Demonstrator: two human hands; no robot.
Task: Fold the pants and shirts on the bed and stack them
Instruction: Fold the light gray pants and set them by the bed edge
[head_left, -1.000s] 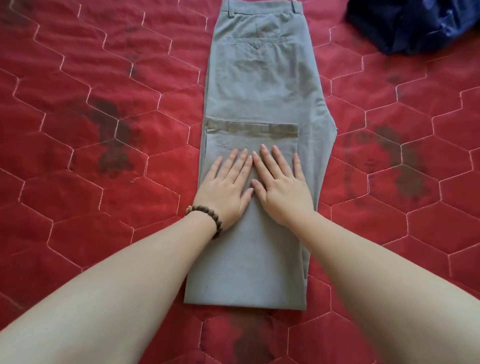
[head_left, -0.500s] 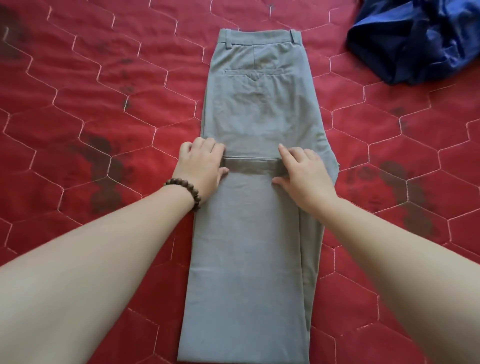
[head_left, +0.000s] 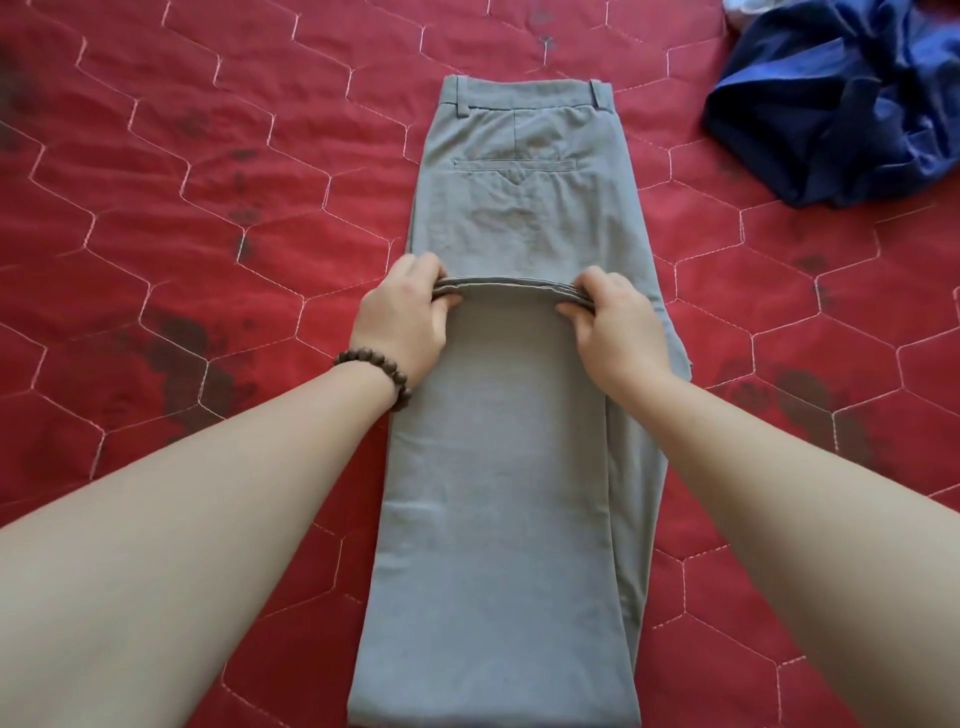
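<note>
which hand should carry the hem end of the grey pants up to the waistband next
Neither alone, though the left is slightly better placed. The left hand and right hand each pinch a corner of the hem end of the grey pants. The left grips squarely at the edge; the right sits further inboard.

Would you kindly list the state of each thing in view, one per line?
Grey pants: flat on the bed, legs folded up to mid-length, leg-end edge lifted.
Left hand: grips the left end of the leg-end edge.
Right hand: grips its right end.
Blue garment: crumpled, unfolded, far right.
Red bedspread: spread flat, dark patches.
Bead bracelet: on the left wrist.
</note>
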